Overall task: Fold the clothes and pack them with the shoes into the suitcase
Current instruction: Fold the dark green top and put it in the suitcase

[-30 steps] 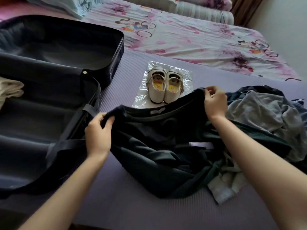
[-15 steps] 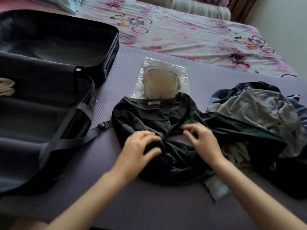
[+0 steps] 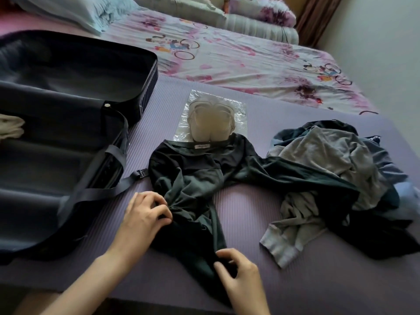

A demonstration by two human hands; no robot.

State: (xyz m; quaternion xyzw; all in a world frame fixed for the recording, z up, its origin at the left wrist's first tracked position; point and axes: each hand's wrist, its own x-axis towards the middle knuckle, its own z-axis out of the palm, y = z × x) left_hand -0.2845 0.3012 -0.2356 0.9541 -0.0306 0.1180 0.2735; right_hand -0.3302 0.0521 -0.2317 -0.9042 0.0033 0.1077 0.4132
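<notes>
Left hand (image 3: 145, 217): your fingers pinch the dark green garment (image 3: 193, 178) at its left side.
Right hand (image 3: 238, 278): your fingers curl round its near hem.
Garment: middle of the mat (image 3: 250, 212), collar against the blurred shoes (image 3: 212, 126).
Suitcase (image 3: 68, 92): open at the mat's left edge.
Clothes pile (image 3: 329, 160): mat's right edge.

Home bedroom, bed with floral cartoon sheet (image 3: 250, 62), pillows (image 3: 75, 12), curtain (image 3: 318, 19)

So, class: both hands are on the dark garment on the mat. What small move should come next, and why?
Probably draw the bunched lower part of the dark garment flat toward the near edge before folding. Its collar end lies spread, but the body is crumpled where the left hand and right hand pinch it.
</notes>
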